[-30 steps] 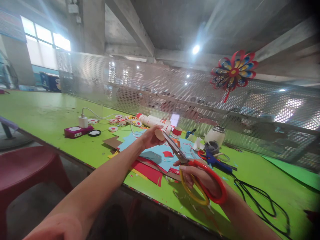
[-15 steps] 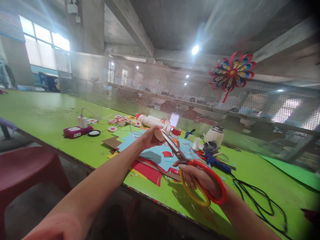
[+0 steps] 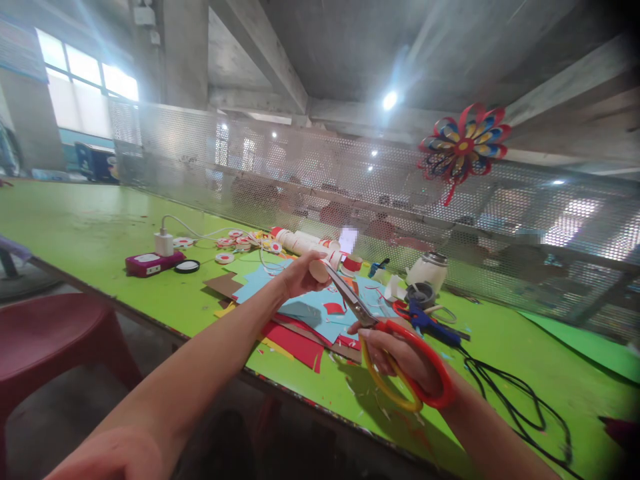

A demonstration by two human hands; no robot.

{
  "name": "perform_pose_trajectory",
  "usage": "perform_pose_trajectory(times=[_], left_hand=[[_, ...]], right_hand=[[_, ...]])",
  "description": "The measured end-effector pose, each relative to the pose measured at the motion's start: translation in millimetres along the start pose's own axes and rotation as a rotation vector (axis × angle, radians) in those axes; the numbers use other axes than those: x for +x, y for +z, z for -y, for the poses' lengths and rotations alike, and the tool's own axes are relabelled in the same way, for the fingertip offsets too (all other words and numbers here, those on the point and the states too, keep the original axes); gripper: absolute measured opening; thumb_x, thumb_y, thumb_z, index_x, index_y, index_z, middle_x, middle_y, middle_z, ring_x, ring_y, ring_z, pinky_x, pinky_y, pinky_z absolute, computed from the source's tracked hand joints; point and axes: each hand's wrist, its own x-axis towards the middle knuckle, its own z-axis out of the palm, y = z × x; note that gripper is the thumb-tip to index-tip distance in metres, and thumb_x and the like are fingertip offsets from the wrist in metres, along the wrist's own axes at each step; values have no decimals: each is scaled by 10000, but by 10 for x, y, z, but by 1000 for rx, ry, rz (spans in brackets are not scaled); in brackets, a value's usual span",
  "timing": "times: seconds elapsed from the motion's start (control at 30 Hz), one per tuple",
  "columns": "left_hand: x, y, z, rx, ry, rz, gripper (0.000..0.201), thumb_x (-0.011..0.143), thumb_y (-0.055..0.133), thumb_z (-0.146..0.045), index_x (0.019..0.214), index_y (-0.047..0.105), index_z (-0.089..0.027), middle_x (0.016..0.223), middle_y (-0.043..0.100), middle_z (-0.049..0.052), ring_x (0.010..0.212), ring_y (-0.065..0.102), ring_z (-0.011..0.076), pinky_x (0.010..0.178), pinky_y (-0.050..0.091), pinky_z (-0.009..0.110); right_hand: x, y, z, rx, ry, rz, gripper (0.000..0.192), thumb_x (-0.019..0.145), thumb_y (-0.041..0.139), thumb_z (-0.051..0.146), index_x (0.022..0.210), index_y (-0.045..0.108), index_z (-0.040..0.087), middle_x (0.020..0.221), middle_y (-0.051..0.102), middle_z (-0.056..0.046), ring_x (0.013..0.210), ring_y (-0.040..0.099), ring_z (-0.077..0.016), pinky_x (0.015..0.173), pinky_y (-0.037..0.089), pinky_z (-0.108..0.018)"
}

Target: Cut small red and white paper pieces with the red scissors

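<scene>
My left hand [image 3: 303, 277] is closed on a small round pale disc [image 3: 319, 271], pinched at its edge over the paper sheets. In my right hand [image 3: 395, 350] is a large pair of scissors [image 3: 356, 300] with one red and one yellow handle. Its blades point up and left, with the tips at the disc's right edge. Whether the blades touch the disc I cannot tell. Below both hands lie light blue paper sheets [image 3: 300, 313] with a red scrap [image 3: 334, 308] on top, and red paper [image 3: 295, 345] sticks out beneath them.
A blue glue gun [image 3: 435, 325] with a looping black cord lies right of the scissors, near a white jar [image 3: 429, 272]. Rolled tubes [image 3: 300, 241] and several red-and-white discs [image 3: 237, 239] are behind. A purple power block [image 3: 154, 263] stands left. A mesh partition [image 3: 310, 173] borders the green table [image 3: 100, 227].
The view has shifted very slightly. Both hands keep nearly the same place, with the scissors still at the pale disc's edge.
</scene>
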Motion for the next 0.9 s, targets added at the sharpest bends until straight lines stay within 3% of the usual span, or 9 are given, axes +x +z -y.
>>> perform_pose_trajectory(times=[0.13, 0.27, 0.33, 0.5, 0.73, 0.9], left_hand=[[36, -34, 18, 50, 0, -25, 263, 712, 597, -400, 746, 554, -143, 611, 614, 40, 523, 589, 134, 422, 377, 209], [89, -69, 44, 108, -14, -46, 296, 729, 560, -425, 716, 563, -129, 594, 616, 69, 495, 577, 138, 383, 339, 205], [110, -79, 52, 135, -21, -67, 293, 737, 541, -417, 711, 565, -126, 586, 619, 81, 476, 568, 138, 364, 314, 203], [116, -71, 43, 172, -30, -90, 275, 749, 519, -391, 706, 565, -124, 555, 615, 82, 434, 542, 124, 351, 291, 197], [92, -65, 28, 138, -38, -64, 303, 731, 533, -425, 718, 568, -125, 595, 620, 74, 474, 570, 135, 364, 311, 202], [69, -49, 25, 99, -32, -72, 278, 709, 565, -416, 729, 564, -139, 587, 614, 60, 504, 587, 141, 399, 352, 206]], right_hand=[[-13, -16, 19, -91, -19, -17, 468, 884, 427, 341, 434, 405, 218, 398, 390, 47, 424, 437, -108, 564, 416, -282], [27, -20, -48, -283, -12, -135, 209, 815, 479, 291, 736, 634, 174, 539, 531, 23, 496, 483, -123, 514, 390, -256], [64, -17, -104, -373, 10, -194, 204, 764, 504, 259, 840, 661, 153, 593, 574, 3, 535, 509, -138, 529, 396, -259], [95, -28, -147, -393, 32, -197, 227, 729, 502, 228, 856, 667, 136, 582, 573, -1, 527, 517, -142, 533, 407, -256], [25, -54, -36, -264, 13, -89, 240, 803, 477, 292, 891, 644, 142, 608, 550, 11, 520, 465, -122, 502, 382, -238], [22, -57, -96, -188, -29, -66, 169, 820, 488, 257, 770, 621, 164, 581, 534, 21, 544, 496, -125, 524, 388, -241]])
